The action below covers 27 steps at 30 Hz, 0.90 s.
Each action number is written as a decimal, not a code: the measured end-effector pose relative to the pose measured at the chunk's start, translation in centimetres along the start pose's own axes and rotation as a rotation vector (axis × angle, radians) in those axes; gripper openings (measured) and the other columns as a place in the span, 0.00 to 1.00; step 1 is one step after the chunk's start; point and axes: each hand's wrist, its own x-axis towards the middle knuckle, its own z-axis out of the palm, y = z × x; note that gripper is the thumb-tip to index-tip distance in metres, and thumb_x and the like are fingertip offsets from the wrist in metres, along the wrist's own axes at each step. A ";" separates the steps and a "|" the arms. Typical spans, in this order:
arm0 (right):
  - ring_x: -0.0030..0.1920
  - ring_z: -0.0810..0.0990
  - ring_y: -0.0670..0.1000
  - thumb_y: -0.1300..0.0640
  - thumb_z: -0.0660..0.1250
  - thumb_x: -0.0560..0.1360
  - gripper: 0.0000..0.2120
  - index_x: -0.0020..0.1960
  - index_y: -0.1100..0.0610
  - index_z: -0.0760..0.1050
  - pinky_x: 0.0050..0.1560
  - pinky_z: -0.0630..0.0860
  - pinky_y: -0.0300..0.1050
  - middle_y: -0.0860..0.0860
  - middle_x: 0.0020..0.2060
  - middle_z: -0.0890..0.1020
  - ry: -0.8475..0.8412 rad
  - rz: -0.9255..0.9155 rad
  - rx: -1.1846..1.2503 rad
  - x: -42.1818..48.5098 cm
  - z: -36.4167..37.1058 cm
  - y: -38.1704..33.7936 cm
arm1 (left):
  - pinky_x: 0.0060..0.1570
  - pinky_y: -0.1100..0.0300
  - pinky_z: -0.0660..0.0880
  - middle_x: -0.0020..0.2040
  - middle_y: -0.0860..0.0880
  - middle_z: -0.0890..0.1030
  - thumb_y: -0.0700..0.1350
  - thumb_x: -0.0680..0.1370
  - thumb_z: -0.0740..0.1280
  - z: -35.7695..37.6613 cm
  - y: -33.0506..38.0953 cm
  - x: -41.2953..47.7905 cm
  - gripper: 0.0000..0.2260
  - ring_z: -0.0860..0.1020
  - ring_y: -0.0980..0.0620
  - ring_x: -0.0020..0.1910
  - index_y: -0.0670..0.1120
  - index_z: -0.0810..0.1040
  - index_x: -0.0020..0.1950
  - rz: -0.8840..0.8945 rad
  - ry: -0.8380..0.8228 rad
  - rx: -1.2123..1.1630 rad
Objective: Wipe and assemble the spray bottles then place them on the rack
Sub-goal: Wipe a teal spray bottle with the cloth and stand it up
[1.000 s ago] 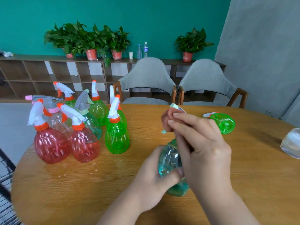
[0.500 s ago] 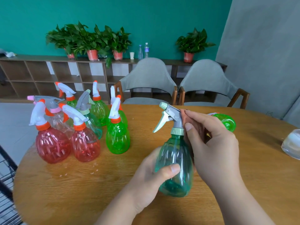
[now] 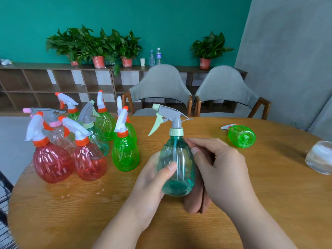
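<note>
A teal spray bottle (image 3: 177,169) with a grey trigger head and pale green collar stands upright at the table's middle. My left hand (image 3: 152,178) grips its body from the left, thumb across the front. My right hand (image 3: 221,168) holds a brown cloth (image 3: 196,200) against the bottle's right side. Several assembled red, green, clear and teal spray bottles (image 3: 84,139) stand grouped on the left of the table. One green bottle (image 3: 241,135) lies on its side at the back right.
The round wooden table (image 3: 278,203) has water drops near the red bottles. A clear glass bowl (image 3: 320,159) sits at the right edge. Two grey chairs (image 3: 161,87) stand behind the table. A black wire rack (image 3: 4,203) shows at the lower left edge.
My right hand came down from the trigger head to the bottle's side with the cloth. The spray head now shows fully on the upright bottle.
</note>
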 end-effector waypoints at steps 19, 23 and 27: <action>0.60 0.81 0.33 0.52 0.72 0.82 0.13 0.64 0.40 0.85 0.65 0.79 0.38 0.32 0.55 0.86 -0.292 0.184 0.056 -0.5 0.9 -0.6 | 0.66 0.59 0.77 0.66 0.56 0.76 0.74 0.68 0.75 -3.1 -0.2 1.9 0.33 0.78 0.61 0.65 0.66 0.75 0.71 0.109 0.314 0.541; 0.55 0.84 0.35 0.53 0.72 0.82 0.11 0.61 0.39 0.86 0.59 0.82 0.44 0.33 0.51 0.87 -0.192 0.199 0.097 -0.5 1.2 -0.8 | 0.63 0.57 0.77 0.61 0.61 0.75 0.70 0.71 0.76 -3.4 -0.9 2.7 0.26 0.78 0.57 0.63 0.70 0.75 0.67 0.108 0.356 0.724; 0.54 0.84 0.38 0.54 0.72 0.81 0.11 0.58 0.39 0.86 0.58 0.83 0.48 0.32 0.49 0.87 -0.102 0.199 0.143 -0.3 1.1 -0.8 | 0.64 0.45 0.78 0.60 0.62 0.78 0.72 0.70 0.72 -3.7 -1.7 3.6 0.27 0.78 0.52 0.63 0.65 0.75 0.67 0.099 0.414 0.848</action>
